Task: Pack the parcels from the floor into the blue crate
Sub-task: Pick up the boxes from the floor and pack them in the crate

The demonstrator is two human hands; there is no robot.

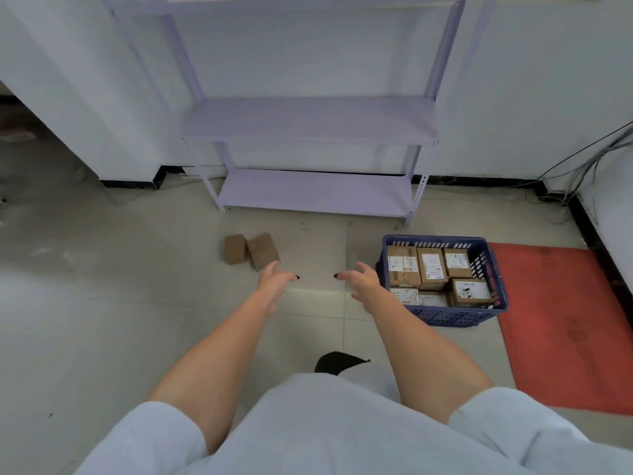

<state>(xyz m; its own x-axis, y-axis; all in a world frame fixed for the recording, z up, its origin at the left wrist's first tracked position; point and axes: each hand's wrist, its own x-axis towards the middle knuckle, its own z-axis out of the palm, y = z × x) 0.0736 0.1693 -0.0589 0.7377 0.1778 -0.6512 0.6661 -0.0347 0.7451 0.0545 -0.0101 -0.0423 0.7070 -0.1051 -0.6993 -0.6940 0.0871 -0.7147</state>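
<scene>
Your fingers are spread and hold nothing: left hand [274,286] and right hand [363,284] hover mid-frame above the floor tiles [102,303]. Two brown parcels [251,250] lie touching, just above your left hand. Right of centre, the blue crate [442,318] holds what look like six labelled boxes [433,272], beside a red mat [565,320].

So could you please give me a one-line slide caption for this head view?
Both empty hands, left and right, reach toward two parcels left on the floor beside the nearly full blue crate.
</scene>
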